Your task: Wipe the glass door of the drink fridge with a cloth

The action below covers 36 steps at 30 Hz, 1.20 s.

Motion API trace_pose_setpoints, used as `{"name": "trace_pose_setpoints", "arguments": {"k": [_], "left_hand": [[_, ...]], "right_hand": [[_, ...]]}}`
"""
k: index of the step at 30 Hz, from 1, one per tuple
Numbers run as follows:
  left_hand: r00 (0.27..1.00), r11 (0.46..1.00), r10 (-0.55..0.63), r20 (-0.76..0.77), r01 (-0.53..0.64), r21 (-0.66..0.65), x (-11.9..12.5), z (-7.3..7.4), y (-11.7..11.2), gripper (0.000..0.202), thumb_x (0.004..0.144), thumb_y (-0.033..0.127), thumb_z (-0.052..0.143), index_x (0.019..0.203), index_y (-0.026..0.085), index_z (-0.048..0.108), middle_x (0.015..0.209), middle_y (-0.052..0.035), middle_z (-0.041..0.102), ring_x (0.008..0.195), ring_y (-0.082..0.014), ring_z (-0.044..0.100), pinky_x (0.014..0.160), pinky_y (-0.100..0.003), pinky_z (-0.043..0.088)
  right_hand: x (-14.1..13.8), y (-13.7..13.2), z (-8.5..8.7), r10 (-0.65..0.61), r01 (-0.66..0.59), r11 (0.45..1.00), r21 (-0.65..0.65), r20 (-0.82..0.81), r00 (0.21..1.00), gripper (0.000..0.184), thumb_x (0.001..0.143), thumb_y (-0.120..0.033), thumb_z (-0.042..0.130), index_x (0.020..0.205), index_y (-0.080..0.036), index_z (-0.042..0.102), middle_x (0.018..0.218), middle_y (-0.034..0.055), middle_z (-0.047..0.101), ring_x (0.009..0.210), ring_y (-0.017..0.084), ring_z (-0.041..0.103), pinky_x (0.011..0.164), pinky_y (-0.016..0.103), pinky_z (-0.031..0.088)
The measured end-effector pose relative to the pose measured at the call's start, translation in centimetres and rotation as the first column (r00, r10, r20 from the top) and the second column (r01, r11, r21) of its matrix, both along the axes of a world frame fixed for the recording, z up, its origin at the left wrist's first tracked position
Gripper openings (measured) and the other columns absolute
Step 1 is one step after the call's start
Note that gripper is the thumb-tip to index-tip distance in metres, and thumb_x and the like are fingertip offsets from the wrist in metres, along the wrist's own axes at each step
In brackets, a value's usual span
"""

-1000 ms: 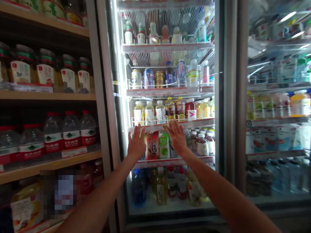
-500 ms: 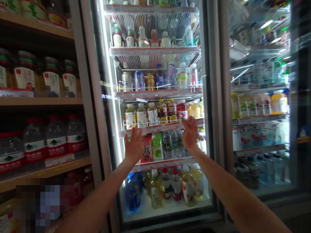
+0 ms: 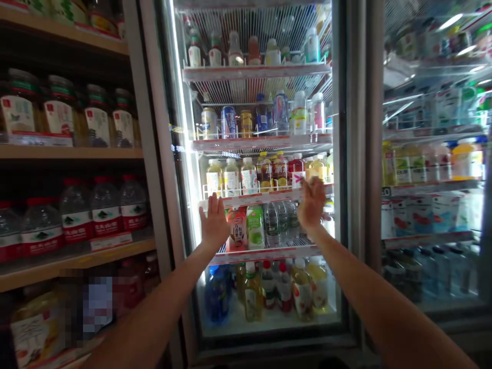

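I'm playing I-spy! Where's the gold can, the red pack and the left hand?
Gold can [image 3: 246,124], head view: its front.
Red pack [image 3: 238,229], head view: its front.
Left hand [image 3: 214,224], head view: its middle.

From my end I can read 冰 in pale characters on the brown plastic bottles with yellow caps [image 3: 265,174], and 红茶 beside 百香果 on the red rectangular drink carton [image 3: 237,230]. The clear plastic bottles with red caps and red-and-white labels [image 3: 102,202] bear 农夫山泉, somewhat blurred to me, while a white 0 shows on the small black shelf tag [image 3: 386,192] at right. The pink letter on the red plastic bottle with a white cap [image 3: 297,166] could be V or Y; the thin red-and-white price strips [image 3: 249,200] are too small to make out.
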<state>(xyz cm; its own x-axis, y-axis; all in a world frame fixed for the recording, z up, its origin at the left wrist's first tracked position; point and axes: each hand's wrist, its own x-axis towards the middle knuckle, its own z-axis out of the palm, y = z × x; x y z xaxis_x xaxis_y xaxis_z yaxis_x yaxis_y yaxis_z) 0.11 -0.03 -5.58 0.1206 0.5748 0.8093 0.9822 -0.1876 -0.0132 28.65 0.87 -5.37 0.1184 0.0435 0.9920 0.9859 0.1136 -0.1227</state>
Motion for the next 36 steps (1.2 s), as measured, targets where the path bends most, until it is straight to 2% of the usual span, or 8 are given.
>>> {"name": "trace_pose_setpoints", "arguments": {"k": [4,7,11,14,19,24,31,36], "left_hand": [[0.999,1.000,-0.001,-0.035,0.001,0.004,-0.3,0.2,-0.3,0.064,0.076,0.012,0.036,0.139,0.004,0.029,0.151,-0.0156,0.017,0.140,-0.0254,0.016,0.112,-0.055,0.014],[0.999,0.999,0.013,-0.043,-0.012,0.031,-1.3,0.4,-0.2,0.066,0.074,0.009,0.035,0.140,0.005,0.027,0.151,-0.0142,0.017,0.140,-0.0244,0.015,0.112,-0.054,0.015],[0.997,0.997,0.072,0.013,-0.073,0.029,-2.7,0.6,0.1,0.066,0.076,0.008,0.034,0.141,0.005,0.025,0.151,-0.0150,0.017,0.140,-0.0251,0.016,0.111,-0.055,0.016],[0.996,0.996,0.089,-0.006,-0.089,-0.021,-3.2,0.7,-0.1,0.064,0.077,0.007,0.031,0.141,0.005,0.025,0.151,-0.0143,0.015,0.140,-0.0240,0.015,0.112,-0.054,0.016],[0.994,0.995,0.074,-0.084,-0.080,-0.065,-4.0,1.2,-0.8,0.065,0.076,0.005,0.031,0.141,0.005,0.025,0.152,-0.0127,0.014,0.140,-0.0237,0.015,0.111,-0.055,0.017],[0.991,0.991,0.123,-0.047,-0.125,-0.041,-6.0,1.7,-1.0,0.065,0.076,0.005,0.032,0.141,0.004,0.025,0.151,-0.0142,0.015,0.140,-0.0254,0.016,0.110,-0.055,0.020],[0.995,0.996,0.065,-0.069,-0.069,-0.050,-7.8,1.6,-0.8,0.068,0.073,0.005,0.034,0.140,0.006,0.027,0.151,-0.0148,0.018,0.139,-0.0250,0.019,0.110,-0.055,0.020],[0.990,0.991,0.131,0.046,-0.130,-0.019,-9.8,1.8,-1.0,0.068,0.072,0.003,0.034,0.140,0.004,0.026,0.151,-0.0153,0.017,0.140,-0.0233,0.016,0.111,-0.051,0.021]], "right_hand": [[-8.2,0.6,-1.7,0.140,-0.082,0.982,-0.170,0.364,0.921,0.057,0.082,-0.004,0.038,0.135,-0.024,0.043,0.147,0.0036,0.035,0.139,0.023,0.019,0.110,0.043,0.027],[-9.0,0.6,-2.0,0.205,-0.099,0.971,-0.219,0.541,0.815,0.056,0.082,-0.006,0.040,0.135,-0.024,0.043,0.145,0.0027,0.038,0.139,0.022,0.020,0.111,0.043,0.027],[-3.5,0.8,1.2,0.081,-0.072,0.996,-0.060,0.158,0.984,0.054,0.082,-0.005,0.036,0.132,-0.021,0.047,0.145,0.0086,0.037,0.138,0.025,0.023,0.108,0.048,0.029],[-2.4,1.4,4.3,0.032,-0.025,0.998,0.051,-0.159,0.987,0.053,0.081,-0.007,0.036,0.133,-0.010,0.045,0.147,0.0184,0.028,0.138,0.032,0.020,0.106,0.054,0.029],[-11.4,1.7,3.8,0.165,-0.147,0.984,-0.098,0.211,0.964,0.060,0.080,-0.001,0.034,0.136,-0.022,0.042,0.148,0.0066,0.031,0.141,0.026,0.013,0.108,0.050,0.029],[-15.5,1.5,1.6,0.301,-0.165,0.948,-0.271,0.603,0.739,0.056,0.083,-0.005,0.038,0.136,-0.024,0.042,0.146,0.0028,0.037,0.139,0.023,0.020,0.111,0.046,0.028],[-14.8,2.4,8.7,0.184,-0.175,0.979,-0.102,0.078,0.980,0.054,0.085,-0.006,0.032,0.136,-0.020,0.041,0.152,0.0076,0.022,0.142,0.029,0.008,0.110,0.055,0.024],[-23.7,2.9,6.5,0.398,-0.317,0.915,-0.249,0.436,0.808,0.056,0.084,0.000,0.033,0.135,-0.021,0.042,0.147,0.0068,0.035,0.141,0.024,0.017,0.111,0.050,0.027]]}}
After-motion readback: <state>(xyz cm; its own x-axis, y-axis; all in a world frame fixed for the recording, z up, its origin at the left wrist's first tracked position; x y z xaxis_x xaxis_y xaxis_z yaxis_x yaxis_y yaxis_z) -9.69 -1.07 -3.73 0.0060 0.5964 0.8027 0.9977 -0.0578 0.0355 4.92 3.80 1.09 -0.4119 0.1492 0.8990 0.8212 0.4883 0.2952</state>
